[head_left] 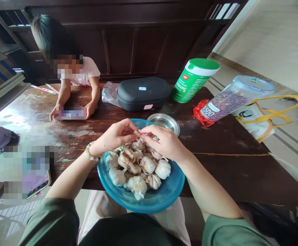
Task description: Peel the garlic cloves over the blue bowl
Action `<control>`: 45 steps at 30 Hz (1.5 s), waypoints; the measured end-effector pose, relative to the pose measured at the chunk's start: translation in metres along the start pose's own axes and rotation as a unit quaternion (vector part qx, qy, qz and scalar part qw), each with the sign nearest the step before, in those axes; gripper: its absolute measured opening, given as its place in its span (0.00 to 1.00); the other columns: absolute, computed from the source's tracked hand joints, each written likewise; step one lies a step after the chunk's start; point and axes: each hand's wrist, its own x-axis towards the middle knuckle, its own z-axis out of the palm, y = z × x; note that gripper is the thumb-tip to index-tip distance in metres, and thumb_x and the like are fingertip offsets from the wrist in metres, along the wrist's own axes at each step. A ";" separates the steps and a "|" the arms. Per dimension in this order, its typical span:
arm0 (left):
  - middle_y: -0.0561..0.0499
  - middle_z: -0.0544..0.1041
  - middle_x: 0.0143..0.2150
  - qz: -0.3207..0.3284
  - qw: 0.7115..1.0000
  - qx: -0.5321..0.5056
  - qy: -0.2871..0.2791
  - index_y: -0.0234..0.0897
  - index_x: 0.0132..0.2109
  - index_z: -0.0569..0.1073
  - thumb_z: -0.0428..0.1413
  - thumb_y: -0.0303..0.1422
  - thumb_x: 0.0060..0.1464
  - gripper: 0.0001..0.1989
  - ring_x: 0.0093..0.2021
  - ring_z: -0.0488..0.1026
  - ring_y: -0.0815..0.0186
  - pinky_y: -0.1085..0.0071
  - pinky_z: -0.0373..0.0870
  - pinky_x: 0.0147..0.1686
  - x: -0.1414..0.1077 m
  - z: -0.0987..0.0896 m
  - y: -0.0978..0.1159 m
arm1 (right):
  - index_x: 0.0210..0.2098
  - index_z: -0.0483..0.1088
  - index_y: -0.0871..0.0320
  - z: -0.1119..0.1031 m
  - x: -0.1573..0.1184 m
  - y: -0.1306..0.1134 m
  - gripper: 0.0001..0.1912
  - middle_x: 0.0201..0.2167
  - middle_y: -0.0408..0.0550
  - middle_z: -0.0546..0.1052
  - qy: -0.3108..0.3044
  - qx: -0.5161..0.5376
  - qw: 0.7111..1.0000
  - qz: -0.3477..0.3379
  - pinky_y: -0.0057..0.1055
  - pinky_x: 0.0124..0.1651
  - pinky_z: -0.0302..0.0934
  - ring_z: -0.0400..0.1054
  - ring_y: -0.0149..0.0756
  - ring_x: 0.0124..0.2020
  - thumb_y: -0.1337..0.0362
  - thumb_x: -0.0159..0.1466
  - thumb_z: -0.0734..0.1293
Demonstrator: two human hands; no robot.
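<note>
My left hand (pixel 115 136) and my right hand (pixel 163 141) meet above a blue glass bowl (pixel 141 201), their fingertips pinching a small garlic clove (pixel 138 133) between them. The clove is mostly hidden by my fingers. A beaded bracelet (pixel 90 151) circles my left wrist. The bowl holds several whole garlic bulbs (pixel 147 165) with papery white skins, some partly torn. A small steel dish (pixel 164 123) touches the bowl's far rim, just beyond my right hand.
On the dark wooden table (pixel 215 171) stand a black zip case (pixel 143 94), a green-lidded canister (pixel 193 80) and a tipped plastic jar (pixel 228 99) of dried red pieces. Across the table, a seated person (pixel 72 75) holds a phone (pixel 70 114). Another phone (pixel 37 184) lies at the near left.
</note>
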 end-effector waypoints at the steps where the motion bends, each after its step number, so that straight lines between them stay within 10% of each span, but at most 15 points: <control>1: 0.49 0.77 0.36 0.011 0.999 0.034 0.008 0.33 0.41 0.68 0.58 0.35 0.55 0.11 0.36 0.75 0.70 0.74 0.72 0.37 0.000 0.000 0.000 | 0.39 0.70 0.58 0.000 0.000 0.001 0.04 0.32 0.44 0.78 0.001 0.001 1.000 -0.002 0.26 0.33 0.65 0.72 0.30 0.30 0.69 0.65 0.64; 8: 0.52 0.76 0.32 0.077 0.966 0.242 0.046 0.33 0.39 0.72 0.57 0.35 0.54 0.09 0.30 0.72 0.73 0.77 0.70 0.33 -0.005 0.006 0.008 | 0.36 0.70 0.58 0.001 -0.002 0.002 0.03 0.34 0.48 0.77 0.018 0.010 0.999 -0.034 0.31 0.38 0.67 0.72 0.33 0.35 0.69 0.66 0.64; 45: 0.51 0.78 0.32 0.068 0.965 0.250 0.032 0.33 0.40 0.73 0.57 0.36 0.54 0.10 0.30 0.75 0.71 0.77 0.72 0.33 -0.005 0.008 0.007 | 0.32 0.68 0.58 0.001 -0.001 -0.001 0.04 0.27 0.44 0.73 0.011 -0.025 0.999 -0.025 0.29 0.34 0.64 0.68 0.31 0.28 0.71 0.63 0.63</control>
